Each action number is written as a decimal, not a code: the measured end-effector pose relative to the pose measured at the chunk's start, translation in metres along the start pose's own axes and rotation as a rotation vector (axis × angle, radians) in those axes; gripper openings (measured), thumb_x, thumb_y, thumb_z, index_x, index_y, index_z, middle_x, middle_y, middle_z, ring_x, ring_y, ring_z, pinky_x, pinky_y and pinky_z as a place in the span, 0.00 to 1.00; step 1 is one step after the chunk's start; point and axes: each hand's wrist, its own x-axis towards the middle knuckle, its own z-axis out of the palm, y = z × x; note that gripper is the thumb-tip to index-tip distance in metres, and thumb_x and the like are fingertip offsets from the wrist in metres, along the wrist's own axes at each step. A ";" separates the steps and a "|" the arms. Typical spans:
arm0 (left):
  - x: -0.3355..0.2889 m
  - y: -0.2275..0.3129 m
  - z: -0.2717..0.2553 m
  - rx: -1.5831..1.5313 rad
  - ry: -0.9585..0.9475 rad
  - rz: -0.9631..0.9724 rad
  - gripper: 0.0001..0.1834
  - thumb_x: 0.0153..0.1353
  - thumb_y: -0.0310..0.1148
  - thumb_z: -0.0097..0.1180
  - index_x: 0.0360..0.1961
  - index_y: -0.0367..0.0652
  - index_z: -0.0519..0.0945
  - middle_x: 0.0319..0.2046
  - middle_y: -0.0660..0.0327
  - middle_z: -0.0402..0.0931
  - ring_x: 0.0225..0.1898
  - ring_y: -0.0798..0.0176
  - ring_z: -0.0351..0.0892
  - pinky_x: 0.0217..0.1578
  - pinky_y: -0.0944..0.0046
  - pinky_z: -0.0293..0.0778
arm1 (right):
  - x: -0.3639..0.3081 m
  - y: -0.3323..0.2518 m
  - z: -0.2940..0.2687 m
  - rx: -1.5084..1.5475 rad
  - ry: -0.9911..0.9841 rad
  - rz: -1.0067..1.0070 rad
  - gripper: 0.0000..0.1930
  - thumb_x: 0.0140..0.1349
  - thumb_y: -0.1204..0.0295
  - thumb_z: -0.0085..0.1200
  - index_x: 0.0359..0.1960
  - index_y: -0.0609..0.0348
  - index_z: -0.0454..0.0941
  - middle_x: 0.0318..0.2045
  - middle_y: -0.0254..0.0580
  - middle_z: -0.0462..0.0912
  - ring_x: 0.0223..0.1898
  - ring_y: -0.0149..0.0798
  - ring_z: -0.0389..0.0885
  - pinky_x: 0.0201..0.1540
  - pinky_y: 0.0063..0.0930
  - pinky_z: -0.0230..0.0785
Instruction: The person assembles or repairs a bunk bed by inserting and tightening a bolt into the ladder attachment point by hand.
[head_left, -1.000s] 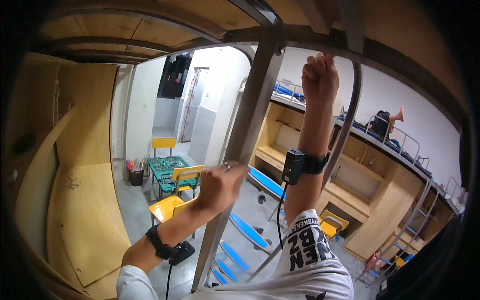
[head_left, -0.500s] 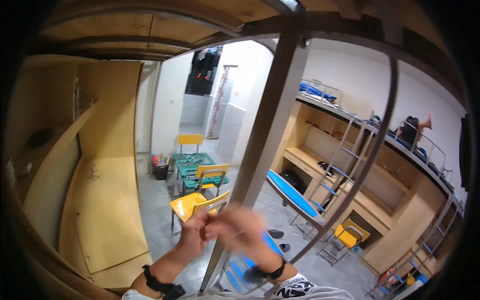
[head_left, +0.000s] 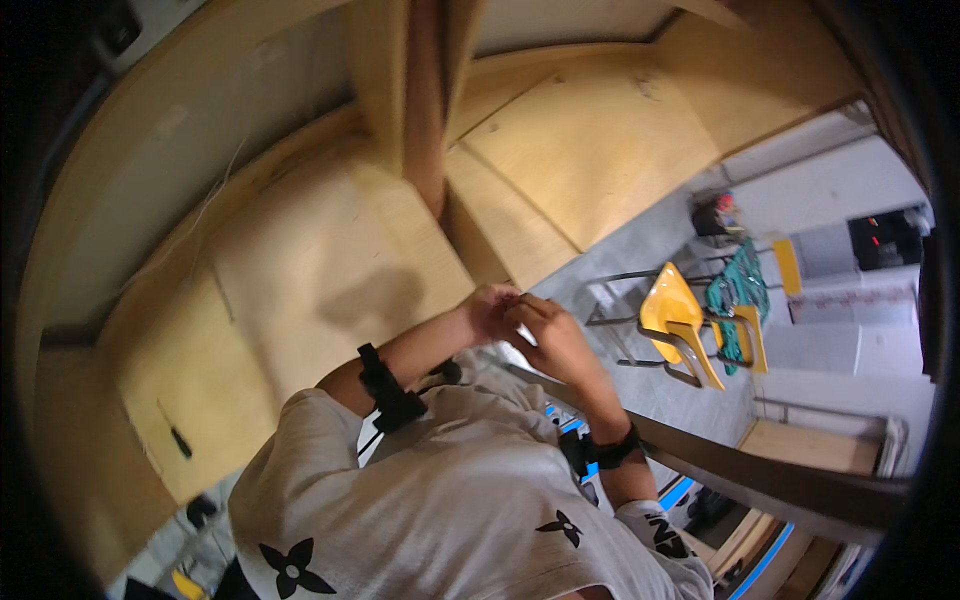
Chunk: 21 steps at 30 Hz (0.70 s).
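Both hands meet just above the dark metal rail point(head_left: 700, 455). The left hand point(head_left: 490, 310) and right hand point(head_left: 545, 335) touch, fingers curled together; whether they pinch anything cannot be told. Working slowly, close against the chest, would likely steady them.

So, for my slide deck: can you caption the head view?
Both hands, left hand and right hand, meet at a dark metal rail, with wooden panels and a yellow chair nearby.

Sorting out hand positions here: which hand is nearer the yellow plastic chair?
Right. The right hand lies on the side toward the yellow plastic chair; the left hand meets it from the far side, beside the wooden panels.
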 end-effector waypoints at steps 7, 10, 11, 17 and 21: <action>-0.118 0.089 -0.172 1.561 1.332 0.833 0.05 0.47 0.25 0.54 0.27 0.36 0.78 0.25 0.51 0.78 0.32 0.48 0.78 0.35 0.53 0.74 | 0.016 -0.018 0.018 0.206 -0.058 -0.055 0.07 0.53 0.72 0.58 0.29 0.60 0.73 0.29 0.46 0.77 0.31 0.51 0.76 0.34 0.40 0.70; -0.162 0.113 -0.202 1.802 1.572 0.574 0.14 0.47 0.20 0.53 0.39 0.32 0.75 0.43 0.44 0.74 0.45 0.43 0.74 0.45 0.53 0.72 | 0.013 -0.025 0.016 0.150 -0.108 -0.099 0.06 0.53 0.74 0.57 0.28 0.61 0.72 0.25 0.46 0.76 0.29 0.51 0.76 0.32 0.40 0.69; -0.162 0.115 -0.207 1.813 1.559 0.573 0.14 0.47 0.20 0.53 0.39 0.32 0.75 0.43 0.44 0.74 0.45 0.43 0.74 0.45 0.53 0.72 | 0.010 -0.021 0.015 0.116 -0.122 -0.086 0.06 0.53 0.75 0.57 0.28 0.61 0.72 0.25 0.46 0.76 0.29 0.51 0.76 0.32 0.40 0.69; -0.166 0.132 -0.236 2.036 1.613 0.501 0.22 0.49 0.20 0.51 0.49 0.31 0.71 0.50 0.43 0.71 0.51 0.42 0.69 0.54 0.52 0.67 | 0.006 -0.013 0.004 0.083 0.006 -0.023 0.06 0.53 0.75 0.57 0.26 0.62 0.72 0.23 0.47 0.76 0.27 0.51 0.76 0.32 0.41 0.70; -0.158 0.137 -0.231 2.170 1.443 0.491 0.22 0.52 0.21 0.50 0.51 0.29 0.71 0.50 0.41 0.72 0.55 0.42 0.67 0.60 0.51 0.60 | -0.026 -0.013 0.016 0.057 0.069 0.015 0.05 0.53 0.75 0.56 0.30 0.61 0.76 0.27 0.47 0.79 0.31 0.50 0.79 0.35 0.38 0.71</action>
